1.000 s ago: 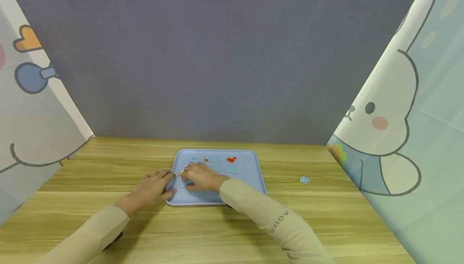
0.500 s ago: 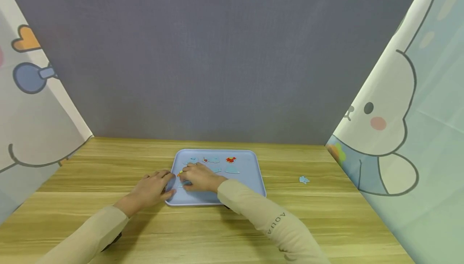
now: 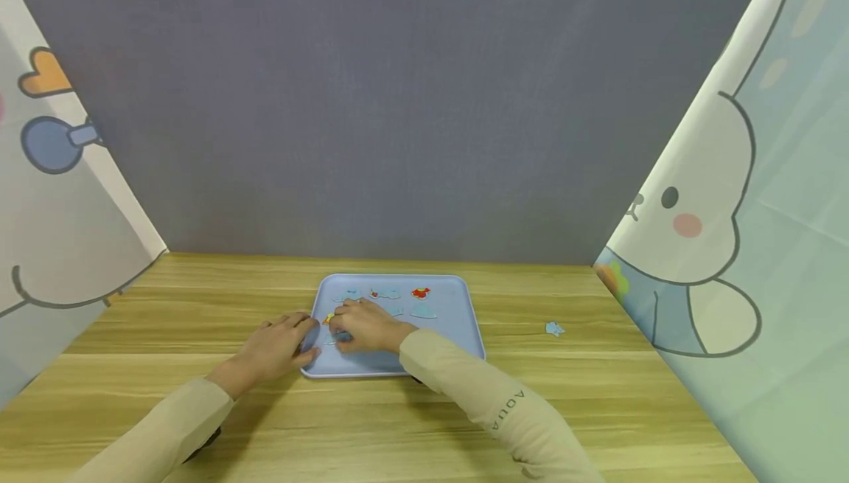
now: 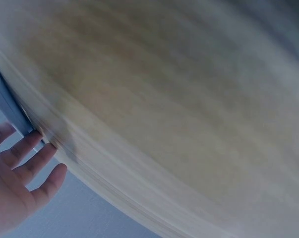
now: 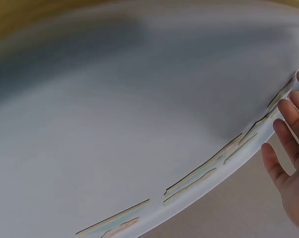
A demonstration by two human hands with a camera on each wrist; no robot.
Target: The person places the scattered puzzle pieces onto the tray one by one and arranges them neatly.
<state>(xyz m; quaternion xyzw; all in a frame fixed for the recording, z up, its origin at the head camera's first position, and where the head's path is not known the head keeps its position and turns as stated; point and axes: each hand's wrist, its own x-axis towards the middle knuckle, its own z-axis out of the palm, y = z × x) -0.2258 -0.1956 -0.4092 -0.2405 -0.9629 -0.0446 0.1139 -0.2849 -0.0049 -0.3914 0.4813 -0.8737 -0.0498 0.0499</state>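
Note:
A light-blue tray (image 3: 451,335) holds several thin flat cut-out pieces. My left hand (image 3: 275,349) rests at the tray's left edge, its fingers loosely extended against the rim; nothing is in its grasp. Over the left part of the tray is my right hand (image 3: 367,326), fingertips down at a pale-blue piece (image 3: 341,336) that the hand partly covers. A yellow-orange piece (image 3: 328,318) lies just left of those fingertips. In the right wrist view the right hand's fingers (image 5: 288,139) look fairly straight, and the thumb is hard to make out.
Farther back in the tray lie a red piece (image 3: 421,293) and several pale-blue ones, including a rounded piece (image 3: 423,311). Another small blue piece (image 3: 553,329) is on the wooden table (image 3: 597,394), right of the tray. A grey panel (image 3: 398,99) stands behind.
The right hand has shifted only slightly among the pieces at the tray's left side. The left hand stays at the rim, and the whole head view drifts a little.

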